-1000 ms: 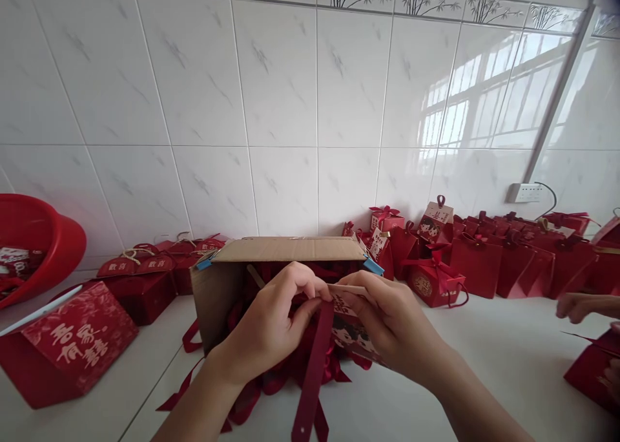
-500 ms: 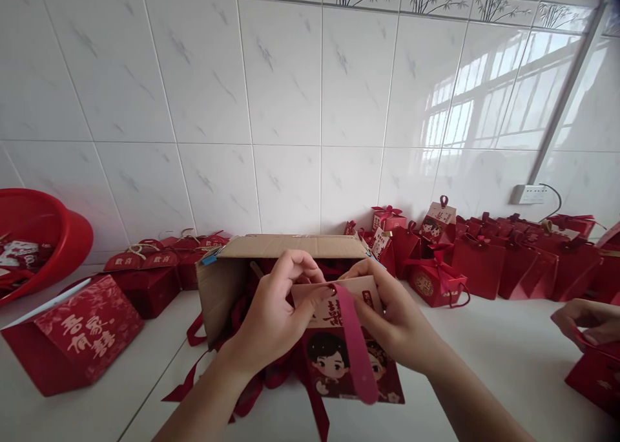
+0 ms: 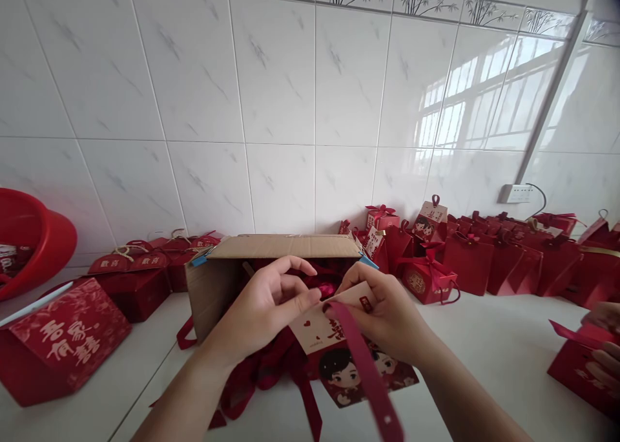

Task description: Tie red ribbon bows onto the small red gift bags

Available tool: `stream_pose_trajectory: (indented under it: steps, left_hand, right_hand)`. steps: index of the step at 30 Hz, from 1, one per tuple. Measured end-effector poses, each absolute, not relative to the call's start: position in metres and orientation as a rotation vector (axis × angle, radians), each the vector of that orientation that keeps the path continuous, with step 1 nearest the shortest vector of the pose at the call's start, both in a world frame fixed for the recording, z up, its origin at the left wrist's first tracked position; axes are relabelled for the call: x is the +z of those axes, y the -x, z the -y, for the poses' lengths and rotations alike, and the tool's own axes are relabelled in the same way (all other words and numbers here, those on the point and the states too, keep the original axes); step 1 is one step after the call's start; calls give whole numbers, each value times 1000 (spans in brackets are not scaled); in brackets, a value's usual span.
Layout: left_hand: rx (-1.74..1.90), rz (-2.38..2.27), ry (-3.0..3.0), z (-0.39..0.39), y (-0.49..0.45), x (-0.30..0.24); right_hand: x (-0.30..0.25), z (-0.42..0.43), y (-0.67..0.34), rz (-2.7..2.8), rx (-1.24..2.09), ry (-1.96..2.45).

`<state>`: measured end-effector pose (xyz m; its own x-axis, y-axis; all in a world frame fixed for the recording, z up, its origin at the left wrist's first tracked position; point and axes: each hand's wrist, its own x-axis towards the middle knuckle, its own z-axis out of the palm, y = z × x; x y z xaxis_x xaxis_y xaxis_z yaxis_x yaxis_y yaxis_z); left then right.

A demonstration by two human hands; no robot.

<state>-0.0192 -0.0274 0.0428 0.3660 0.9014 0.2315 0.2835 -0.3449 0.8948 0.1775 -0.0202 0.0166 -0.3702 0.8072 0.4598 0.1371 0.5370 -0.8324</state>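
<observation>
My right hand [image 3: 387, 313] grips a red-and-cream gift box [image 3: 339, 371] printed with two cartoon figures, at its upper right edge. A wine-red ribbon [image 3: 363, 364] hangs down over the box's front from beside my right thumb. My left hand [image 3: 274, 306] is at the box's upper left, its fingers parted and bent, with the thumb tip close to the top edge. Whether that thumb touches the box I cannot tell. Behind both hands lies a cardboard box [image 3: 285, 246], opening towards me, with dark red ribbons [image 3: 261, 371] spilling out.
Red gift boxes [image 3: 467, 261] crowd the counter's back right. At left stand a red box with gold lettering [image 3: 72, 338], more red boxes [image 3: 140, 280] and a red basin [image 3: 53, 242]. Another person's hand [image 3: 605, 358] holds a red box [image 3: 581, 364] at far right.
My left fingers have parted and come off the ribbon. The gift box has tilted and its lower end has swung right. The view has shifted slightly right; the other person's box has come further in.
</observation>
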Motion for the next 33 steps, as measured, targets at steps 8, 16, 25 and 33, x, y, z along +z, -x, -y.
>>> stream_pose_trajectory:
  steps: [8, 16, 25, 33]
  left_hand:
    - [1207, -949, -2521, 48, 14, 43]
    - [1658, -1052, -2153, 36, 13, 37]
    - [1404, -934, -2394, 47, 26, 45]
    - [1508, -1019, -2298, 42, 15, 45]
  right_hand:
    - [11, 16, -168, 1989, 612, 785]
    - [6, 22, -169, 2112, 287, 648]
    - [7, 21, -177, 2082, -116, 322]
    - [9, 25, -180, 1998, 237, 263]
